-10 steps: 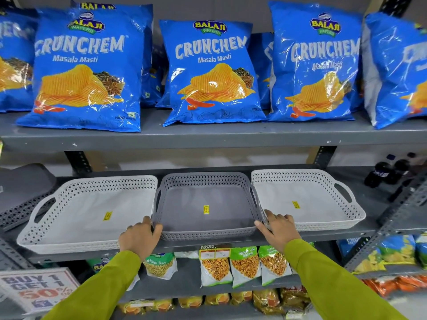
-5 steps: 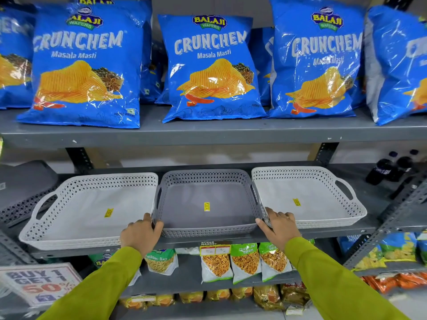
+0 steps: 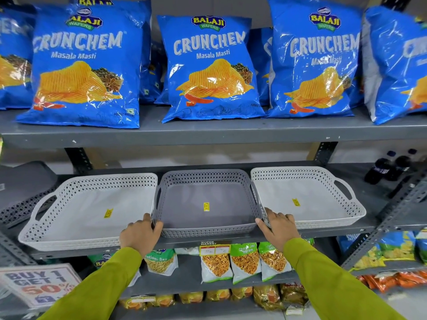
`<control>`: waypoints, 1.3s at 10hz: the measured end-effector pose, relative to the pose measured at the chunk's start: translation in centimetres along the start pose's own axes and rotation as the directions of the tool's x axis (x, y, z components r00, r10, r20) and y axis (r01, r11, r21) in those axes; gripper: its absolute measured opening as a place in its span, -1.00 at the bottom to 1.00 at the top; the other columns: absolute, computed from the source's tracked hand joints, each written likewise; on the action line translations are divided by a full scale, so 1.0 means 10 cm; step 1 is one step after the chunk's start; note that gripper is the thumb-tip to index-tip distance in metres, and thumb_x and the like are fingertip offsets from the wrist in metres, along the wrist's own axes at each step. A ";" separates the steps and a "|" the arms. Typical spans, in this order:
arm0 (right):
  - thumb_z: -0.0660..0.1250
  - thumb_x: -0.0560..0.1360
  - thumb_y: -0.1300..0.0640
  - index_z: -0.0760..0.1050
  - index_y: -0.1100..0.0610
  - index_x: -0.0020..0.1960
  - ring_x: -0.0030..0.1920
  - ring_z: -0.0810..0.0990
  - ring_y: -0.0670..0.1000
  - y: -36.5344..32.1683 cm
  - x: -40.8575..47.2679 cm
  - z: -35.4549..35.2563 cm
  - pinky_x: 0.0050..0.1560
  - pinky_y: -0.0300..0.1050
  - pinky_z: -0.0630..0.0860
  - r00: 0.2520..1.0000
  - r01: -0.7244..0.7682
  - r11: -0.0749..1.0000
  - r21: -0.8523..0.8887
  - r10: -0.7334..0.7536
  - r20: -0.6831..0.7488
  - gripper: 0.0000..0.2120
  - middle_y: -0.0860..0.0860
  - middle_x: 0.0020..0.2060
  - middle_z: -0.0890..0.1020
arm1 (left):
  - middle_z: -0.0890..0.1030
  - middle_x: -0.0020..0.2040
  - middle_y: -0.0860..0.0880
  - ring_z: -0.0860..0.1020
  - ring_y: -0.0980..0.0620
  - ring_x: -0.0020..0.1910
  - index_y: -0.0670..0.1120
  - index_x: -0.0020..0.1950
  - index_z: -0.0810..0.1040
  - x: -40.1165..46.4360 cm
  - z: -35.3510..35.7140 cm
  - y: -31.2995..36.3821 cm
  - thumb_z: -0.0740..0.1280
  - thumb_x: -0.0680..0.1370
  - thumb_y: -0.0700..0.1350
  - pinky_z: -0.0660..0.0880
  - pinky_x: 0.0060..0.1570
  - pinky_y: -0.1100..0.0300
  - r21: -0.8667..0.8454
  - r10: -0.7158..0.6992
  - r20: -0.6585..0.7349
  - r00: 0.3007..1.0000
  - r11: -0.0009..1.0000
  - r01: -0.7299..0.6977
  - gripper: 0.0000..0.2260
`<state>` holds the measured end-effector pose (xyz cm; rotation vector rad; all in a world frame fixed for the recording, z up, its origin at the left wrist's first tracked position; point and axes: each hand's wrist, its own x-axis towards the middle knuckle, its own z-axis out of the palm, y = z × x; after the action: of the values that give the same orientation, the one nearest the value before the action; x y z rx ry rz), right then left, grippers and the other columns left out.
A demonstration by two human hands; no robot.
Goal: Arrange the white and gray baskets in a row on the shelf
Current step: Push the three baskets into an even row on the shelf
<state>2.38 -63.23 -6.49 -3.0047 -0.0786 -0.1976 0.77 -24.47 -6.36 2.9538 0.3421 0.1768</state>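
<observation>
Three shallow perforated baskets stand side by side on the middle grey shelf (image 3: 323, 232): a white basket (image 3: 57, 227) at left, a gray basket (image 3: 208, 230) in the centre, another white basket (image 3: 335, 218) at right. My left hand (image 3: 139, 234) grips the gray basket's front left corner, overlapping the left white basket's rim. My right hand (image 3: 277, 227) holds the gray basket's front right corner, fingers resting over the right white basket's edge. Each basket carries a small yellow sticker inside.
Blue chip bags (image 3: 208, 70) fill the shelf above. Dark bottles (image 3: 390, 167) stand at the far right of the middle shelf. A further gray basket (image 3: 20, 188) lies at the far left. Snack packets (image 3: 245, 262) and a sale sign (image 3: 39, 285) sit below.
Both hands stay on the gray basket's front corners. The baskets sit slightly higher in view; the shift looks like head movement.
</observation>
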 end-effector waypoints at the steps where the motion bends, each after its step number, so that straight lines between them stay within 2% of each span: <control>1: -0.55 0.22 -0.49 0.23 0.11 0.44 0.16 0.51 0.15 0.00 0.00 0.02 0.21 0.08 0.27 1.000 -0.006 1.000 0.001 0.006 0.006 0.12 0.11 0.08 0.64 | 0.68 -0.04 -0.17 0.60 -0.21 -0.04 -0.10 0.15 0.41 0.00 0.00 0.00 0.05 0.56 0.17 0.54 -0.08 0.02 0.003 0.003 0.002 1.000 1.000 -0.003 -0.60; 6: -0.50 0.25 -0.49 0.27 0.11 0.43 0.12 0.53 0.13 -0.01 0.01 0.01 0.19 0.05 0.24 1.000 -0.021 1.000 -0.002 0.021 -0.002 0.09 0.08 -0.01 0.66 | 0.69 -0.04 -0.17 0.60 -0.21 -0.02 -0.10 0.15 0.41 -0.01 0.00 -0.01 0.05 0.57 0.17 0.52 -0.11 0.03 0.011 0.008 -0.016 1.000 1.000 -0.008 -0.61; 8: -0.29 0.35 -0.38 0.28 0.11 0.42 0.14 0.52 0.13 -0.04 0.00 0.00 0.22 0.07 0.22 0.999 -0.046 0.999 -0.003 0.046 0.027 -0.13 0.08 0.02 0.66 | 0.68 -0.05 -0.17 0.60 -0.20 -0.04 -0.10 0.15 0.42 -0.01 0.01 -0.01 0.04 0.57 0.18 0.53 -0.11 0.04 -0.002 0.013 -0.031 0.999 1.000 -0.013 -0.60; 13: -0.28 0.34 -0.37 0.29 0.08 0.40 0.16 0.51 0.12 -0.07 -0.01 0.01 0.26 0.08 0.21 0.996 -0.078 0.997 0.026 0.077 0.033 -0.15 0.07 0.03 0.66 | 0.69 -0.07 -0.15 0.62 -0.19 -0.06 -0.09 0.14 0.45 -0.05 0.01 0.01 0.02 0.59 0.14 0.54 -0.12 0.04 0.003 -0.010 -0.072 0.997 1.000 0.010 -0.62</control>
<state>2.26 -62.58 -6.50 -2.9779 0.0320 -0.1392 0.35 -24.70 -6.52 2.9537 0.3663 0.2823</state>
